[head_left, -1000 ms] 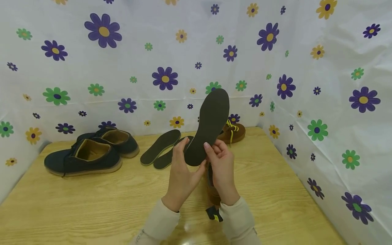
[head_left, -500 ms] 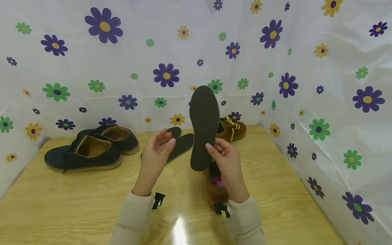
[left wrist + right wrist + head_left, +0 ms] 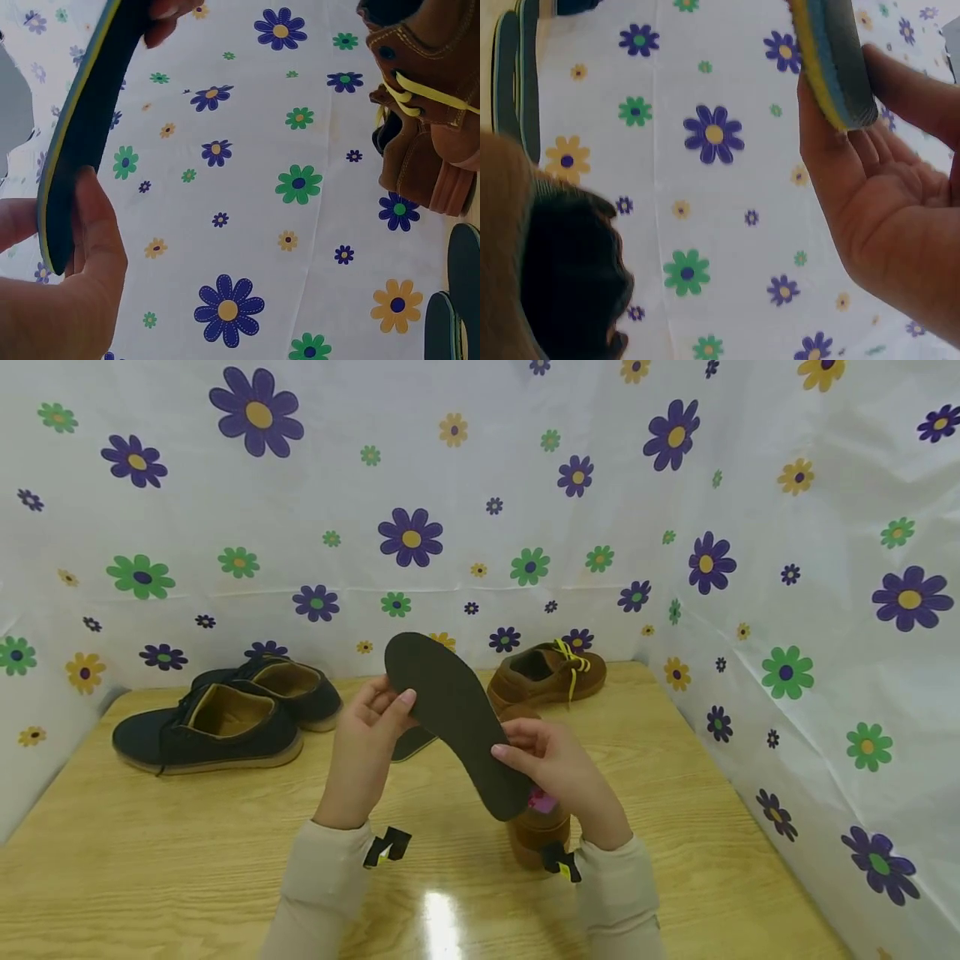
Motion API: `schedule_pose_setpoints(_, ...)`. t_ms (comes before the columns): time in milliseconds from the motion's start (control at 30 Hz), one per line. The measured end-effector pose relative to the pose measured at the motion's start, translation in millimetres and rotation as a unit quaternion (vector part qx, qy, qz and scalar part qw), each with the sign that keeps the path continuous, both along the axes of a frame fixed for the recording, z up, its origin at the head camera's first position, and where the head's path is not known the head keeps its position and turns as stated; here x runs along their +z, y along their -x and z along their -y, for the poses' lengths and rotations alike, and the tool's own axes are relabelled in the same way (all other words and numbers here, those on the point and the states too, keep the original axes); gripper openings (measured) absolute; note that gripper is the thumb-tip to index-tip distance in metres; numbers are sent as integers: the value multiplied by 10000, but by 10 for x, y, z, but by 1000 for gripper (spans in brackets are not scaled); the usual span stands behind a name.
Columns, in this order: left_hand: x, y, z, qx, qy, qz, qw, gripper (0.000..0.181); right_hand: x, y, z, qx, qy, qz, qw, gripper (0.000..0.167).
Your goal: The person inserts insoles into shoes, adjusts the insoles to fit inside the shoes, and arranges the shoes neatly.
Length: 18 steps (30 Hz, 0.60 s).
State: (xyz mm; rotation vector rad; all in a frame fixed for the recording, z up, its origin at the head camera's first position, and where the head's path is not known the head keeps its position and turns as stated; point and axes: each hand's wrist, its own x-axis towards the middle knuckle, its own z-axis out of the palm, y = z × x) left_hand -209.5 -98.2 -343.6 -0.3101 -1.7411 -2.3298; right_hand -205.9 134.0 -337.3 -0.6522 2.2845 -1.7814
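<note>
Above the table, a dark shoe insole (image 3: 450, 702) is held tilted, its wide toe end up to the left and its narrow heel end down to the right. My left hand (image 3: 363, 752) pinches the toe end between thumb and fingers. Toward the heel, my right hand (image 3: 562, 772) pinches the right edge. Seen edge-on in the right wrist view, the insole (image 3: 832, 60) shows a yellow layer and a blue-grey layer. Below the hands stands a brown shoe (image 3: 536, 839), partly covered by the insole, with something pink at its opening.
Another brown shoe (image 3: 547, 677) with yellow laces stands at the back. Two navy shoes (image 3: 210, 731) sit at the left. Other insoles (image 3: 465, 277) lie on the wooden table (image 3: 187, 852), mostly hidden in the head view. A flowered sheet (image 3: 480, 485) hangs behind.
My left hand leaves the heel end, moves left, and now pinches the toe end. The insole has swung from upright to leaning left and lower, still in my right hand.
</note>
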Motion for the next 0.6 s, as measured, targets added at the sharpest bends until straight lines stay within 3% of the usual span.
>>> schedule_pose_setpoints(100, 2, -7, -2, 2, -79, 32, 10000, 27, -1, 17, -96, 24, -271, -256, 9993, 26)
schedule_pose_setpoints(200, -2, -6, -22, 20, 62, 17, 10000, 19, -10, 31, -165, -378, -707, -973, 9920, 26)
schedule_pose_setpoints(300, -5, -8, -63, -4, 233, 29, 9997, 15, -10, 31, -190, -1098, -1270, -1974, 9658, 26)
schedule_pose_setpoints(400, -9, -16, -113, -33, 247, 60, 9997, 14, -3, 14, -176, -1687, -1720, -2845, 9279, 29)
schedule_pose_setpoints(467, -13, -26, -147, -23, 199, 43, 9998, 14, 12, -10, -149, -1788, -1871, -3248, 9097, 38)
schedule_pose_setpoints(600, -32, -49, -202, 15, 88, 11, 10000, 15, 27, -55, -55, -1696, -2199, -3825, 8812, 72)
